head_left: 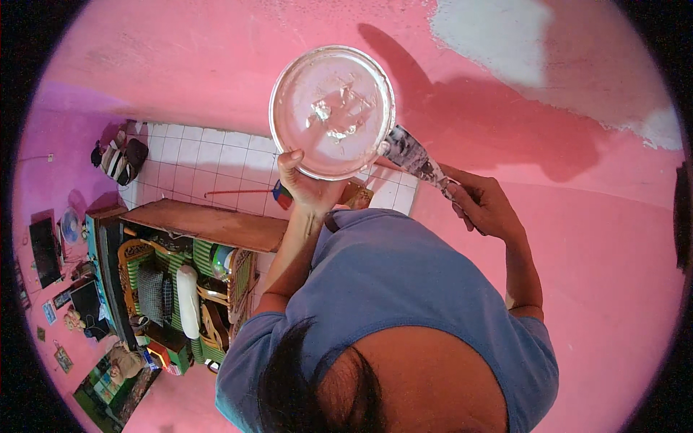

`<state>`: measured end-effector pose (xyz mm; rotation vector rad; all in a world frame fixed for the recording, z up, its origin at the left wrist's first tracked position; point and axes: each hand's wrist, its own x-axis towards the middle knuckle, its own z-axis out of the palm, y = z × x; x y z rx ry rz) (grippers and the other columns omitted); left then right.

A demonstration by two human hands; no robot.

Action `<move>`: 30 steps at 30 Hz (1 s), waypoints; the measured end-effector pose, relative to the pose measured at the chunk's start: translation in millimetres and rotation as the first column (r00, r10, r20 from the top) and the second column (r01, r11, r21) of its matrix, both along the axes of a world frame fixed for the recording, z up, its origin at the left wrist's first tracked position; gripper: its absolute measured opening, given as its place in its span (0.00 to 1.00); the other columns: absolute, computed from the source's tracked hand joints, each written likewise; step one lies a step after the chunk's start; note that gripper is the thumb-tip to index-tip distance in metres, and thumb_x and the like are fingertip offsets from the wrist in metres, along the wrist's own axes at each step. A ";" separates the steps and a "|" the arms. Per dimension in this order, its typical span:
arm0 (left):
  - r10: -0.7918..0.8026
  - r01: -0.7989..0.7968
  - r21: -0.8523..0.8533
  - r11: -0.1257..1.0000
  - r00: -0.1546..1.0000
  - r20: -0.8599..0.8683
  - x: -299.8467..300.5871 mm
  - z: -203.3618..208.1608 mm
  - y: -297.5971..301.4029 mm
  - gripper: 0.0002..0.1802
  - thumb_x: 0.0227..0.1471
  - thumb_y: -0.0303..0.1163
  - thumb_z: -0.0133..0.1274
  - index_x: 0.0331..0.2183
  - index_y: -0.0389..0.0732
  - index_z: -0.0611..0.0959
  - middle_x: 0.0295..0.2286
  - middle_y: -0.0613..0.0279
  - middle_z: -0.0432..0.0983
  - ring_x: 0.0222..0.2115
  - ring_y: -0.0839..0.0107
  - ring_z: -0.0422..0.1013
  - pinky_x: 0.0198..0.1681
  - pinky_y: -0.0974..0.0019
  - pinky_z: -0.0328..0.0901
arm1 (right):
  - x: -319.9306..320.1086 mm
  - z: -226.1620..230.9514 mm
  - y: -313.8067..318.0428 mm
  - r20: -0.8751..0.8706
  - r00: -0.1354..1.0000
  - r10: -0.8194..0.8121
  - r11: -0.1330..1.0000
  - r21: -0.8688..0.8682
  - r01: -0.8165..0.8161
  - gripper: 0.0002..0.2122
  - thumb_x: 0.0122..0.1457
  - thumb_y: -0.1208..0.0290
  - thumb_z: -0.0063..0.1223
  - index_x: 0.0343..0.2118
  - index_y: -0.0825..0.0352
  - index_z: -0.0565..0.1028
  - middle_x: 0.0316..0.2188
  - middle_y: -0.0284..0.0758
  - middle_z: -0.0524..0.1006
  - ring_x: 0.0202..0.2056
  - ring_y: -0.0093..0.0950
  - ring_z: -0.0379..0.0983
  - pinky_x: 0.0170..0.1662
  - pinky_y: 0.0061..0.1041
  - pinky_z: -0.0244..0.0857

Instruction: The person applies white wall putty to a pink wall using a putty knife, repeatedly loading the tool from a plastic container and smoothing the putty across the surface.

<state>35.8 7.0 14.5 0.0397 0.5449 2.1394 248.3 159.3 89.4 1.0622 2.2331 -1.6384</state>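
Observation:
My left hand (312,186) holds up a round pale lid (292,101), its thumb at the rim and the other fingers hidden beneath. Lumps of smeared whitish putty (343,119) lie in the middle of the lid. In my right hand (491,206) is a putty knife (415,159), gripped by the handle, its blade stained grey and white. The tip of that blade meets or overlaps the lid's lower right rim; which of the two I cannot tell.
A pink wall (462,94) with a whitish patch (498,36) rises ahead. Below it runs a white tiled floor (188,162), with bags (124,159) at the far left. A brown cabinet (206,220) and a green striped sofa (184,270) stand to my left.

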 end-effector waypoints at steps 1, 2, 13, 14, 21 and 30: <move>0.000 0.000 0.000 1.000 1.000 -0.001 0.7 1.7 0.0 0.50 0.35 0.47 0.53 0.59 0.41 0.55 0.56 0.51 0.55 0.56 0.51 0.55 0.56 0.40 0.55 | 0.5 1.3 -0.8 0.011 1.000 0.002 0.999 -0.053 -0.002 0.18 0.65 0.67 0.39 0.57 0.62 0.65 0.13 0.24 0.61 0.11 0.13 0.57 0.14 0.16 0.57; -0.010 0.010 0.004 1.000 1.000 -0.012 1.4 3.1 0.1 0.50 0.36 0.47 0.53 0.59 0.41 0.55 0.56 0.51 0.55 0.56 0.51 0.55 0.56 0.40 0.55 | 0.9 1.3 -1.9 0.010 1.000 0.002 0.999 -0.053 -0.001 0.18 0.65 0.67 0.39 0.57 0.62 0.65 0.13 0.24 0.61 0.11 0.13 0.57 0.14 0.16 0.57; -0.016 0.013 -0.074 0.997 0.999 -0.041 10.1 -5.7 9.9 0.47 0.37 0.50 0.52 0.58 0.42 0.58 0.56 0.51 0.54 0.57 0.51 0.53 0.56 0.42 0.53 | 0.2 -8.0 -9.4 0.042 0.998 0.041 0.974 -0.224 -0.030 0.19 0.65 0.65 0.39 0.57 0.65 0.64 0.13 0.24 0.62 0.11 0.14 0.58 0.14 0.16 0.58; -0.041 0.040 -0.045 0.998 0.999 -0.026 9.8 -9.1 12.8 0.47 0.38 0.51 0.52 0.58 0.43 0.59 0.56 0.52 0.54 0.57 0.51 0.53 0.55 0.41 0.54 | 0.9 -11.2 -8.5 0.042 0.998 0.041 0.975 -0.222 -0.031 0.19 0.65 0.65 0.39 0.57 0.65 0.64 0.13 0.24 0.62 0.11 0.14 0.58 0.14 0.16 0.58; -0.119 0.117 0.017 0.993 0.981 0.154 17.3 -0.9 1.7 0.46 0.40 0.56 0.52 0.57 0.44 0.61 0.57 0.53 0.55 0.56 0.51 0.54 0.56 0.37 0.50 | 3.2 -14.8 -19.9 -0.115 0.991 -0.062 0.995 -0.082 0.053 0.20 0.63 0.61 0.43 0.57 0.59 0.66 0.14 0.28 0.67 0.12 0.17 0.63 0.16 0.19 0.61; -0.189 0.153 0.148 0.977 0.942 0.277 10.3 -12.9 9.6 0.44 0.39 0.56 0.53 0.57 0.48 0.63 0.57 0.53 0.55 0.58 0.51 0.51 0.58 0.37 0.47 | 0.7 -9.7 -15.1 -0.155 0.968 0.198 0.980 0.037 -0.195 0.19 0.61 0.67 0.47 0.55 0.65 0.67 0.13 0.27 0.66 0.13 0.15 0.61 0.17 0.20 0.59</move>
